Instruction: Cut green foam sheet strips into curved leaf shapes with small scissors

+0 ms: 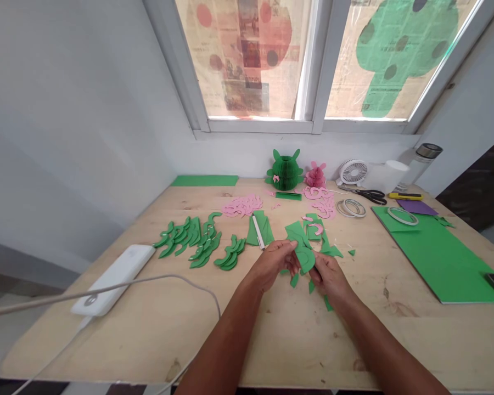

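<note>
Pinching card (pixel 305 255) w/ L hand (pixel 273 263), can't tell hold of R hand (pixel 332 277), may bend card if pressing hard.

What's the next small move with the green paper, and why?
Probably turn the green paper slightly with the left hand, bringing its curved line toward the right hand: that line runs inside the paper's edge, and green scraps nearby suggest trimming.

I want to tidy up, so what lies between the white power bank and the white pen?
The head view shows clusters of curved green paper pieces between the power bank and the pen.
</note>
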Action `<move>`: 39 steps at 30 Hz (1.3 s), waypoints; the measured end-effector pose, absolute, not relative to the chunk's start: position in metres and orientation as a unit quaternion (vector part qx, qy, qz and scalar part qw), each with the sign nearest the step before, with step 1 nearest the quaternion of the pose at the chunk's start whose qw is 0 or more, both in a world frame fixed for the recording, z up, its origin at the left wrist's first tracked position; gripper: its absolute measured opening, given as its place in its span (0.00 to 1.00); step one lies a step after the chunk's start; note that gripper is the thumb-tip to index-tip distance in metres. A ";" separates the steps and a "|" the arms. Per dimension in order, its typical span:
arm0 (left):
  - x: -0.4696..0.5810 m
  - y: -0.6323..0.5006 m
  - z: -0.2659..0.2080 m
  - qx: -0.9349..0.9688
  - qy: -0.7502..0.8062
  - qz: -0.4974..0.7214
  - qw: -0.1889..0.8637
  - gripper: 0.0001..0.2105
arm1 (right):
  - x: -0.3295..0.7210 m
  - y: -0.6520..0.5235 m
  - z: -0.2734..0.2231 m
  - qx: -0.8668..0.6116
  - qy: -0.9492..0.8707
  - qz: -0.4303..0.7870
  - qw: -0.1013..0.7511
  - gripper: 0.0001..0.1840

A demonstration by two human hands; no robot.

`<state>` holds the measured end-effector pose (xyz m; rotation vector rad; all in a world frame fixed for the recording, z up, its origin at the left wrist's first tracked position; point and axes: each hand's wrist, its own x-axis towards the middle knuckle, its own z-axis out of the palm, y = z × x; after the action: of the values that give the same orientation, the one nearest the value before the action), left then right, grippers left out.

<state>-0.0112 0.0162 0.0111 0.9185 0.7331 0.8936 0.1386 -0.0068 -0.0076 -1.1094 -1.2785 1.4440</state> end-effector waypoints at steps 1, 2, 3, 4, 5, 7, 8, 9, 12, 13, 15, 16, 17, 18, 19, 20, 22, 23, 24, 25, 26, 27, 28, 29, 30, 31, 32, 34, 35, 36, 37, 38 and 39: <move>-0.011 0.016 0.011 0.422 0.337 0.406 0.737 0.17 | 0.139 -0.007 -0.008 -0.446 -0.516 0.581 0.445 0.23; -0.011 0.016 0.011 0.427 0.343 0.403 0.734 0.17 | 0.139 -0.007 -0.008 -0.446 -0.516 0.579 0.447 0.23; -0.011 0.016 0.011 0.433 0.349 0.400 0.728 0.17 | 0.138 -0.007 -0.008 -0.448 -0.514 0.578 0.448 0.23; -0.012 0.016 0.011 0.440 0.356 0.398 0.722 0.18 | 0.138 -0.007 -0.008 -0.452 -0.510 0.579 0.449 0.23; -0.012 0.017 0.011 0.446 0.362 0.396 0.716 0.18 | 0.138 -0.007 -0.007 -0.457 -0.504 0.580 0.449 0.23; -0.012 0.017 0.011 0.456 0.372 0.399 0.703 0.18 | 0.138 -0.007 -0.006 -0.466 -0.492 0.582 0.450 0.23; -0.012 0.017 0.011 0.459 0.377 0.402 0.697 0.18 | 0.137 -0.007 -0.006 -0.469 -0.488 0.582 0.451 0.23; -0.011 0.017 0.010 0.460 0.382 0.407 0.690 0.17 | 0.137 -0.007 -0.005 -0.472 -0.484 0.583 0.452 0.24; -0.010 0.018 0.009 0.466 0.395 0.429 0.665 0.17 | 0.137 -0.007 -0.004 -0.477 -0.479 0.582 0.453 0.25; -0.009 0.018 0.009 0.467 0.400 0.439 0.655 0.17 | 0.137 -0.007 -0.004 -0.478 -0.479 0.581 0.452 0.26; -0.007 0.018 0.009 0.464 0.408 0.461 0.637 0.16 | 0.137 -0.007 -0.005 -0.482 -0.478 0.579 0.453 0.27; -0.007 0.018 0.009 0.459 0.412 0.471 0.631 0.16 | 0.137 -0.007 -0.005 -0.485 -0.476 0.577 0.453 0.27; -0.006 0.018 0.009 0.453 0.417 0.480 0.626 0.15 | 0.137 -0.007 -0.006 -0.487 -0.474 0.577 0.453 0.27; -0.006 0.018 0.009 0.446 0.420 0.486 0.623 0.14 | 0.137 -0.006 -0.007 -0.488 -0.474 0.576 0.453 0.27; -0.005 0.018 0.010 0.441 0.421 0.491 0.623 0.14 | 0.138 -0.006 -0.008 -0.487 -0.475 0.576 0.452 0.27; -0.005 0.017 0.010 0.436 0.420 0.493 0.624 0.13 | 0.138 -0.006 -0.008 -0.485 -0.477 0.576 0.453 0.27; -0.006 0.017 0.011 0.433 0.411 0.492 0.634 0.12 | 0.137 -0.006 -0.008 -0.480 -0.481 0.577 0.453 0.27; -0.006 0.017 0.012 0.435 0.402 0.486 0.643 0.11 | 0.137 -0.006 -0.007 -0.479 -0.481 0.578 0.453 0.27; -0.007 0.016 0.012 0.437 0.392 0.478 0.653 0.11 | 0.137 -0.006 -0.006 -0.478 -0.478 0.581 0.453 0.26; -0.007 0.016 0.013 0.440 0.382 0.468 0.664 0.10 | 0.137 -0.006 -0.005 -0.477 -0.474 0.585 0.453 0.24; -0.008 0.016 0.013 0.444 0.373 0.459 0.674 0.10 | 0.136 -0.006 -0.005 -0.475 -0.472 0.588 0.453 0.23; -0.008 0.016 0.013 0.448 0.365 0.449 0.682 0.11 | 0.136 -0.006 -0.004 -0.474 -0.470 0.590 0.454 0.22; -0.008 0.016 0.012 0.449 0.361 0.441 0.688 0.11 | 0.136 -0.006 -0.003 -0.474 -0.468 0.589 0.457 0.21; -0.008 0.016 0.012 0.446 0.361 0.437 0.692 0.12 | 0.136 -0.006 -0.003 -0.475 -0.466 0.588 0.459 0.20; -0.008 0.016 0.012 0.440 0.363 0.436 0.696 0.12 | 0.136 -0.006 -0.003 -0.477 -0.465 0.585 0.462 0.21; -0.008 0.016 0.012 0.433 0.366 0.437 0.699 0.13 | 0.136 -0.006 -0.003 -0.479 -0.464 0.583 0.464 0.21; -0.007 0.016 0.012 0.424 0.368 0.440 0.701 0.14 | 0.136 -0.006 -0.004 -0.481 -0.463 0.583 0.464 0.21; -0.007 0.016 0.012 0.416 0.373 0.445 0.700 0.14 | 0.136 -0.006 -0.005 -0.480 -0.462 0.584 0.464 0.21; -0.007 0.016 0.012 0.419 0.376 0.441 0.699 0.14 | 0.136 -0.006 -0.005 -0.477 -0.463 0.585 0.465 0.21; -0.007 0.016 0.011 0.425 0.380 0.435 0.697 0.14 | 0.136 -0.006 -0.005 -0.473 -0.463 0.585 0.468 0.21; -0.007 0.016 0.011 0.431 0.384 0.429 0.695 0.14 | 0.136 -0.006 -0.005 -0.469 -0.463 0.587 0.470 0.21; -0.007 0.016 0.010 0.435 0.388 0.425 0.693 0.14 | 0.136 -0.006 -0.004 -0.466 -0.464 0.587 0.472 0.20; -0.006 0.016 0.010 0.435 0.391 0.426 0.690 0.14 | 0.136 -0.006 -0.004 -0.465 -0.463 0.588 0.472 0.20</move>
<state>-0.0063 0.0160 0.0098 0.9726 0.8732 0.9532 0.1364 -0.0060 -0.0039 -1.1386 -1.1346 1.4404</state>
